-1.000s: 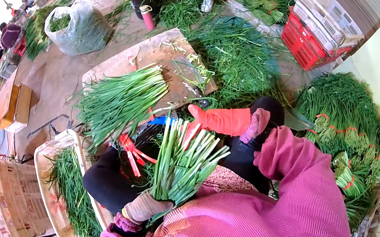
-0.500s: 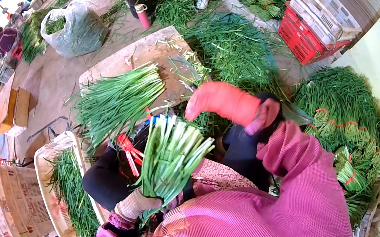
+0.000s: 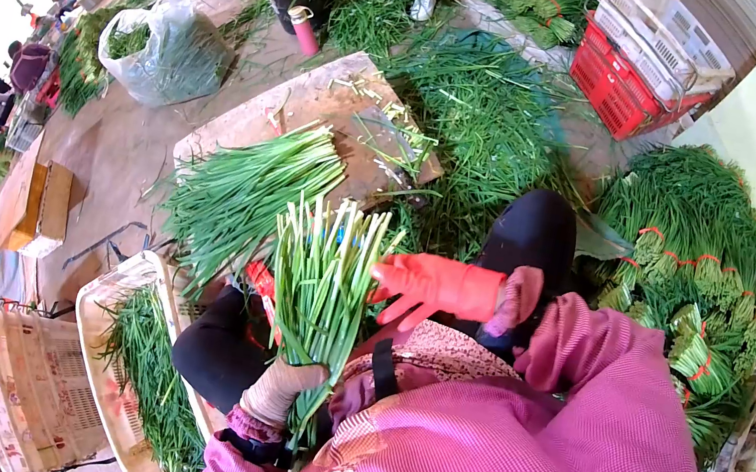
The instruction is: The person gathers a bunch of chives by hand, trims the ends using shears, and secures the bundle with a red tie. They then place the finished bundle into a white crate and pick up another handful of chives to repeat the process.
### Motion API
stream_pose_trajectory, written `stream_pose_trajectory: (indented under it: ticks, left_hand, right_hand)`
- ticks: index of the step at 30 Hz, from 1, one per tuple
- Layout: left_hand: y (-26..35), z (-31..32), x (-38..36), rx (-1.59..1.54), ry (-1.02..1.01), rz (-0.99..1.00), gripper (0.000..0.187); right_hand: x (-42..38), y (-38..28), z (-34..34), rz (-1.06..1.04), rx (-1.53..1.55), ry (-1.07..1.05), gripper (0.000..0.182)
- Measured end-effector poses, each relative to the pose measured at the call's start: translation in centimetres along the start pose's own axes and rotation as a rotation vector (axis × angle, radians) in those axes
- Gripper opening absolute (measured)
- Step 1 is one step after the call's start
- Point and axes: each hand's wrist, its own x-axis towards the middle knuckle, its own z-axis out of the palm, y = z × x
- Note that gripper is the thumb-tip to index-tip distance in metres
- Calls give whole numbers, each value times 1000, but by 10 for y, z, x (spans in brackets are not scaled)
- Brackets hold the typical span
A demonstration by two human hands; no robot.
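Observation:
My left hand point(image 3: 286, 390), in a pale fabric glove, is wrapped around the lower leafy part of a bunch of garlic chives point(image 3: 322, 277), its pale cut ends pointing up and away from me. Beside the bunch is my right hand point(image 3: 444, 291) in an orange-red rubber glove, fingers spread and fingertips right at the stalks' right side. Red ties point(image 3: 261, 278) show just left of the bunch, partly hidden by it. A loose pile of chives point(image 3: 255, 189) lies past it on a worn wooden board point(image 3: 234, 132).
A cream crate point(image 3: 96, 296) with greens stands at lower left. Cut greens point(image 3: 482, 103) cover the floor ahead. Tied bundles point(image 3: 700, 242) are stacked on the right, below red and white crates point(image 3: 618, 81). A clear plastic bag point(image 3: 167, 57) and pink bottle point(image 3: 304, 33) stand farther off.
My right hand has come down and left to the bunch, its fingers now spreading. The bunch has swung slightly more upright in my left hand. The whole view has shifted a little.

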Motion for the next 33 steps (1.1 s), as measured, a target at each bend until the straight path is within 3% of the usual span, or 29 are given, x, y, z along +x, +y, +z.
stream_pose_trajectory:
  ticks: [5,8,13,15,17,19,21,22,23,25,27,31,33]
  left_hand:
    - [-8,4,6,37,-93,-81,71]
    - [-19,0,10,14,-119,-43,73]
    - [-33,-4,23,-147,-318,-42,72]
    - [-23,-6,17,-71,-281,-128,65]
    - [-18,3,6,-182,-94,-131,55]
    - [-18,3,7,-127,-60,-102,52]
    - [-16,2,7,-50,-47,-87,51]
    - [-16,6,8,-36,-36,-53,50]
    - [-15,10,8,-34,-39,-56,50]
    - [-11,17,10,-22,-75,-24,47]
    - [-13,21,12,10,-41,-4,49]
    - [-13,11,3,19,-65,-1,62]
    - [-11,14,1,-31,95,-8,63]
  right_hand:
    - [18,2,9,-27,-28,-39,56]
    - [28,15,10,-130,173,-40,39]
    - [48,39,-6,-182,306,-177,35]
    - [46,36,-8,-206,357,-214,34]
    - [35,27,-14,-187,299,-115,27]
    - [27,8,-22,-436,-427,492,26]
    - [13,-16,-22,-906,-689,875,22]
    - [4,-26,-18,-1070,-747,883,30]
    - [-3,-34,-10,-1068,-746,888,30]
    - [-8,-44,11,-1017,-1278,889,45]
    - [7,-32,16,-966,-1287,776,64]
    - [0,-33,17,-869,-1360,650,58]
    - [-3,-34,17,-803,-1393,619,55]
